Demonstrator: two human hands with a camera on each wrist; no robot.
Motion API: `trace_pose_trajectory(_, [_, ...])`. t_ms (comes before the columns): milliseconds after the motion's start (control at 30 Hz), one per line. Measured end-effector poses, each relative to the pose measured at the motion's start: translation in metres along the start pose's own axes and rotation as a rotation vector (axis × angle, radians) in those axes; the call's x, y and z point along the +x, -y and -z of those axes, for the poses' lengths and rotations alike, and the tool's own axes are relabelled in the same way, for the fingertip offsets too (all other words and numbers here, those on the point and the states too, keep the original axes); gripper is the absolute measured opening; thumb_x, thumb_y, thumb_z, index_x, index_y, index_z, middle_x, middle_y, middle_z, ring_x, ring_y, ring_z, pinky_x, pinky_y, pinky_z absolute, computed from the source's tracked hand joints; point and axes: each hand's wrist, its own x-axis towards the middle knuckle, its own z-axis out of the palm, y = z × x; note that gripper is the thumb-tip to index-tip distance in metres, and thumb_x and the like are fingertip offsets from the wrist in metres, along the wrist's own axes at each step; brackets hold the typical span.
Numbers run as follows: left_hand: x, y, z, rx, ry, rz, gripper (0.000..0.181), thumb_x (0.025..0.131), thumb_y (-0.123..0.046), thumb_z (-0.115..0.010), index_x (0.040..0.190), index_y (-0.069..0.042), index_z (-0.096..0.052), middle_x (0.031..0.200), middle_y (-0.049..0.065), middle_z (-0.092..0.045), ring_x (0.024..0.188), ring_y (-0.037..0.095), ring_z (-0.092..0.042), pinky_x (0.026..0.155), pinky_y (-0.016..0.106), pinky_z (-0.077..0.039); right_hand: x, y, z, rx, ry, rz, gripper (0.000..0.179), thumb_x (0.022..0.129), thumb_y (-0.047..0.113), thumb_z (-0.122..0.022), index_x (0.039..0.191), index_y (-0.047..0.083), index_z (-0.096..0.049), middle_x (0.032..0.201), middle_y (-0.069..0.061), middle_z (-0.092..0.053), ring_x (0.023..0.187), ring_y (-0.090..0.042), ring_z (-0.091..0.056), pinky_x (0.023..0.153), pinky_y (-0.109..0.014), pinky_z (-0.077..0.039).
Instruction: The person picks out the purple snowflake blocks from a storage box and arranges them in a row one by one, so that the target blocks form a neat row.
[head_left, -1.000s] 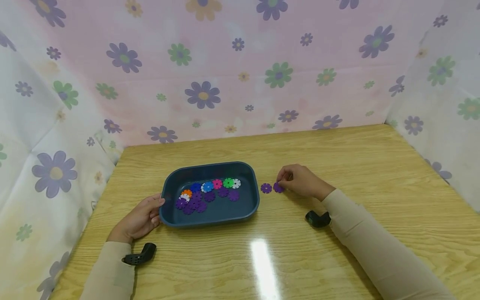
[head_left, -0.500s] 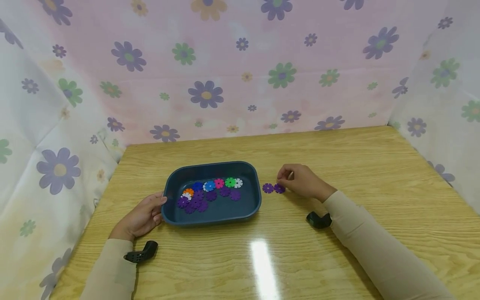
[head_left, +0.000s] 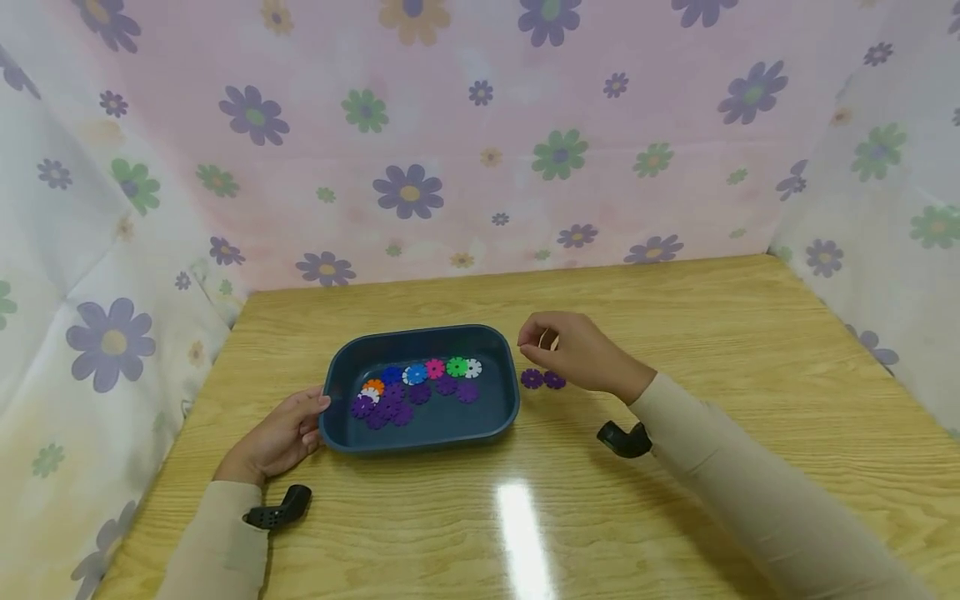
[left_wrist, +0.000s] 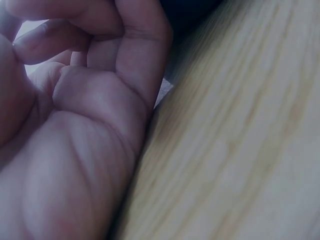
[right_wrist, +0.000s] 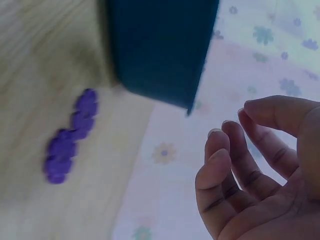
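A dark blue plastic tray (head_left: 420,443) stands on the table, with several notched snowflake discs, mostly purple (head_left: 402,414), lying inside. My left hand (head_left: 277,433) holds the tray's left end, thumb at the rim and the other fingers bent lower down. Two purple discs (head_left: 532,379) lie side by side on the wood just right of the tray. Above them hovers my right hand (head_left: 581,350), holding nothing, its fingers loosely curved and apart from the thumb in the right wrist view. That same view shows the purple pair (right_wrist: 62,155) beyond the fingers, near the tray's end wall (right_wrist: 160,55).
Pink, white and flowered cloth (head_left: 480,167) hangs behind and at both sides of the wooden table (head_left: 420,533). Inside the tray, the other discs are orange (head_left: 373,387), blue, pink, green (head_left: 457,367) and white. Each wrist carries a black camera (head_left: 626,439).
My right hand has let go of the right-hand purple disc, lifted and moved left toward the tray. Both discs stay on the table. The left hand keeps its hold on the tray.
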Motion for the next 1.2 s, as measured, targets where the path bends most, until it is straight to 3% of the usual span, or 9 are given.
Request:
trace_pose_trajectory(267, [-0.004, 0.002, 0.002, -0.003, 0.026, -0.027, 0.033, 0.11, -0.009, -0.022, 0.117, -0.009, -0.055, 0.085, -0.01, -0.061, 0.063, 0.002, -0.042, 0.057, 0.021, -0.026, 0.029, 0.032, 0.002, -0.081, 0.067, 0.126, 0.005, 0.097, 0.017, -0.065, 0.101, 0.013, -0.067, 0.093, 0.003, -0.067, 0.082, -0.012, -0.062, 0.07, -0.03, -0.054])
trace_pose_trajectory(667, [-0.007, 0.005, 0.005, -0.004, 0.026, -0.025, 0.033, 0.11, -0.009, -0.024, 0.124, -0.007, -0.054, 0.096, -0.008, -0.065, 0.067, 0.0, -0.046, 0.058, 0.019, -0.027, 0.081, 0.061, -0.015, -0.128, 0.241, 0.186, 0.008, 0.099, 0.018, -0.063, 0.104, 0.014, -0.068, 0.101, -0.001, -0.07, 0.091, -0.015, -0.065, 0.086, -0.032, -0.055])
trace_pose_trajectory(933, [-0.004, 0.003, 0.004, 0.022, -0.022, 0.0, 0.028, 0.11, -0.011, -0.028, 0.12, -0.007, -0.054, 0.092, -0.009, -0.063, 0.068, 0.0, -0.048, 0.059, 0.014, -0.036, 0.098, 0.059, -0.035, -0.085, 0.371, 0.129, 0.011, 0.098, 0.017, -0.065, 0.106, 0.01, -0.067, 0.1, -0.002, -0.068, 0.091, -0.015, -0.063, 0.087, -0.031, -0.054])
trace_pose_trajectory(1200, [-0.001, 0.002, 0.004, 0.031, -0.058, 0.017, 0.025, 0.11, -0.011, -0.03, 0.116, -0.007, -0.054, 0.088, -0.009, -0.061, 0.064, 0.0, -0.046, 0.059, 0.014, -0.039, 0.105, 0.056, -0.051, -0.033, 0.571, -0.027, 0.016, 0.098, 0.015, -0.064, 0.112, 0.007, -0.066, 0.105, -0.011, -0.07, 0.085, -0.026, -0.065, 0.075, -0.031, -0.057])
